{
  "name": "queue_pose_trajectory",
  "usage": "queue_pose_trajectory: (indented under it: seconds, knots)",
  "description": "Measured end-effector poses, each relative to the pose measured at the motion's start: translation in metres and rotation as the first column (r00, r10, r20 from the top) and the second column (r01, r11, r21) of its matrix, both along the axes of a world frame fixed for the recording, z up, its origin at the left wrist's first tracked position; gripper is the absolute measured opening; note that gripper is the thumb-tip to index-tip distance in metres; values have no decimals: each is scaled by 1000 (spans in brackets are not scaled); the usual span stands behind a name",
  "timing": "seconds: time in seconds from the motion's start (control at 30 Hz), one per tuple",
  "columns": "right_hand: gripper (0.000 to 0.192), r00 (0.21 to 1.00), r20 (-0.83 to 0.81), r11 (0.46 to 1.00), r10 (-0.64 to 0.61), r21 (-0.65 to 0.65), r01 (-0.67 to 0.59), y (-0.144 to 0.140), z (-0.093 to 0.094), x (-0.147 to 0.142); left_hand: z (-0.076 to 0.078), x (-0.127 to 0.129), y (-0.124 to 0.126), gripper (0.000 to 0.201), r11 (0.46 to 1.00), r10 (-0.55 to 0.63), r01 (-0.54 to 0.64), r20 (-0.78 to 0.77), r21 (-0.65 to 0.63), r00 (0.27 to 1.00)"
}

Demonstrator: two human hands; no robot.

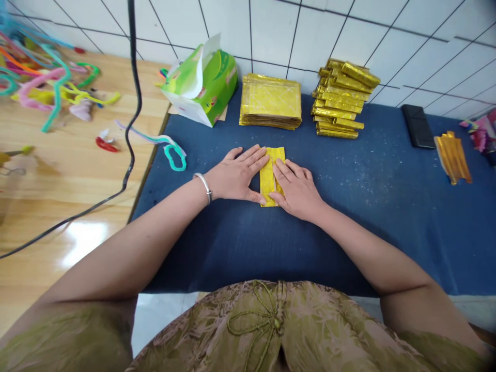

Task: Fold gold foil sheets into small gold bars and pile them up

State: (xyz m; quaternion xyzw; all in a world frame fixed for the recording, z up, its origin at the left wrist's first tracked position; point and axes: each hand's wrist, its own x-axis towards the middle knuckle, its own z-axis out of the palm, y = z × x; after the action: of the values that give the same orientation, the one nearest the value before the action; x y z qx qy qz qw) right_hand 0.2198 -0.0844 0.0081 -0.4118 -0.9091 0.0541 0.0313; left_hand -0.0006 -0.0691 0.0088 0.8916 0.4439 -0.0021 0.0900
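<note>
Your left hand (236, 174) lies flat, fingers spread and pressed on the left half of a folded gold paper (272, 175), while your right hand (296, 188) lies flat on its right half, fingers together and angled toward the middle crease; neither hand pinches or lifts it; the gold paper sits on the blue cloth (368, 206) near the middle, just beyond your lap; a silver bangle (204, 187) circles your left wrist; farther back lie a flat stack of gold sheets (271, 101) and, to its right, a pile of folded gold pieces (343, 98); a green tissue box (203, 85) stands at far left of the cloth; coloured pipe cleaners (50, 85) are scattered on the wooden table (70, 175) at left; a black phone (417, 125) and more folded gold strips (452, 156) lie at right.
</note>
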Motion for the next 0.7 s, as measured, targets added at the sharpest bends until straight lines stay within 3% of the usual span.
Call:
queue_pose_trajectory:
  seconds: [0.17, 0.3, 0.47, 0.7]
  knots:
    - [68, 1000, -5, 1000, 3, 8, -3, -1, 0, 1, -3, -1, 7, 110, 1000, 15, -15, -32, -20, 999]
    - [68, 1000, -13, 1000, 5, 11, -5, -1, 0, 2, 4, 3, 2, 112, 1000, 12, -12, -26, 0, 1000]
    - [67, 999, -34, 1000, 6, 2, -6, 0, -1, 2, 12, 18, -5, 97, 996, -60, 54, 83, 71, 995]
    - [64, 1000, -24, 1000, 9, -27, -10, -2, 0, 1, -6, 28, -6, 93, 994, -76, 66, 109, 89, 991]
